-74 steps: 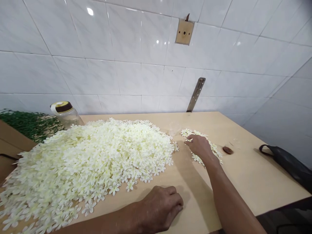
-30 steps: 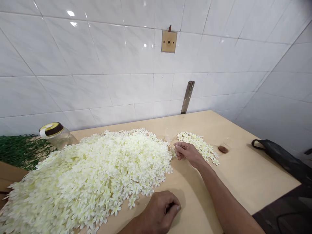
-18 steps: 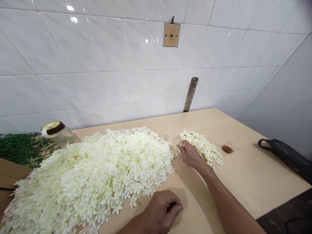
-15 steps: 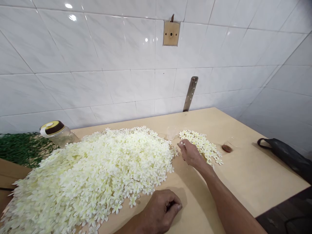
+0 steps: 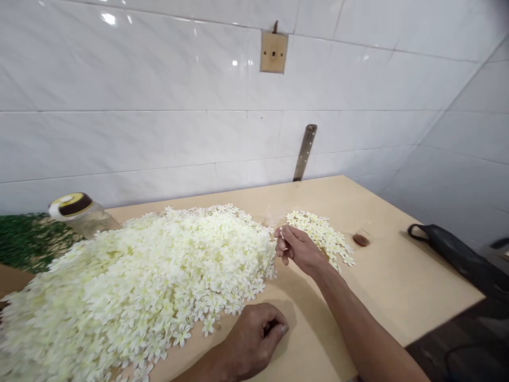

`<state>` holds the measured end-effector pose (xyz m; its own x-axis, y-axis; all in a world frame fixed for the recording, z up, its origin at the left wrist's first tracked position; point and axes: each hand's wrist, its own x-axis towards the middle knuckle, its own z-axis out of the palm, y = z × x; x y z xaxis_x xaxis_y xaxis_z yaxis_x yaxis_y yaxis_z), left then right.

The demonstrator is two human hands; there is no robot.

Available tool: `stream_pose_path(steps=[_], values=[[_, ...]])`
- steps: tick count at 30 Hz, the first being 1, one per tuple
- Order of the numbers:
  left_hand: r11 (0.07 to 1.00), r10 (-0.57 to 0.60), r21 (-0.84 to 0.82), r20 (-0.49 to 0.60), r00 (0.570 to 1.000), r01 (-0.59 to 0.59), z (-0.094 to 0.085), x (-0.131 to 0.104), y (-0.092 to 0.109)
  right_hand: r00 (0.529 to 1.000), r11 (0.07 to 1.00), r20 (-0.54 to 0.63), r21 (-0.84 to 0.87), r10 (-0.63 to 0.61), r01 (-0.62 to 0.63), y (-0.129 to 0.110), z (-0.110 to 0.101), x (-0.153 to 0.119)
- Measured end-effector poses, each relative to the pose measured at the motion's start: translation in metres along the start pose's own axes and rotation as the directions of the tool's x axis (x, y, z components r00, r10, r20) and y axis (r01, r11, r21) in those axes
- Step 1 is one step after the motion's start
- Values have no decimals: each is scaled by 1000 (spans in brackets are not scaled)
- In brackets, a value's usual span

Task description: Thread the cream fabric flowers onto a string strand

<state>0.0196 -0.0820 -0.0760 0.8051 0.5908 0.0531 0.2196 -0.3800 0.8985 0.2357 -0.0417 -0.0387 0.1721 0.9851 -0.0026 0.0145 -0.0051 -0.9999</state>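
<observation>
A big heap of white artificial flower heads point(image 5: 159, 276) with pale yellow centres spreads over the left of the table. My left hand point(image 5: 256, 339) rests on the tabletop by the heap's front right edge. Its fingers are curled, with the thumb pressed to the forefinger; anything inside is hidden. Farther back, my right hand point(image 5: 300, 248) hovers at the heap's right edge, thumb and forefinger pinched around a tiny pale thing too small to name. Just beyond it lies a smaller patch of the same flowers point(image 5: 318, 231).
Behind the right hand sits a clear plastic piece point(image 5: 275, 213). A clear cup with dark red liquid point(image 5: 361, 240) lies to the right, then a black bag point(image 5: 453, 249). At left are a capped bottle point(image 5: 87, 217) and green netting point(image 5: 32, 239). A tiled wall point(image 5: 159, 143) borders the table point(image 5: 397, 286).
The whole view has shifted slightly. My right hand has moved a little left towards the heap and turned, so its lower fingers show. My left hand keeps its pose.
</observation>
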Motion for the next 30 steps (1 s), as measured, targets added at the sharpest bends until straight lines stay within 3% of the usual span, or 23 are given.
stream_pose_path(steps=[3,7,15,30], values=[[1000,16,1,-7,1000,-16,0,1,1,990,957,138,280,34,-72,-3,7,-1],[999,36,-7,-18,999,-36,1,2,2,990,899,122,423,64,-111,-3,14,0],[1000,12,14,-74,997,-11,11,4,-2,993,911,-23,399,119,-101,4,5,2],[998,44,-46,-31,999,-46,3,4,-7,996,985,33,155,-82,76,7,16,-7]])
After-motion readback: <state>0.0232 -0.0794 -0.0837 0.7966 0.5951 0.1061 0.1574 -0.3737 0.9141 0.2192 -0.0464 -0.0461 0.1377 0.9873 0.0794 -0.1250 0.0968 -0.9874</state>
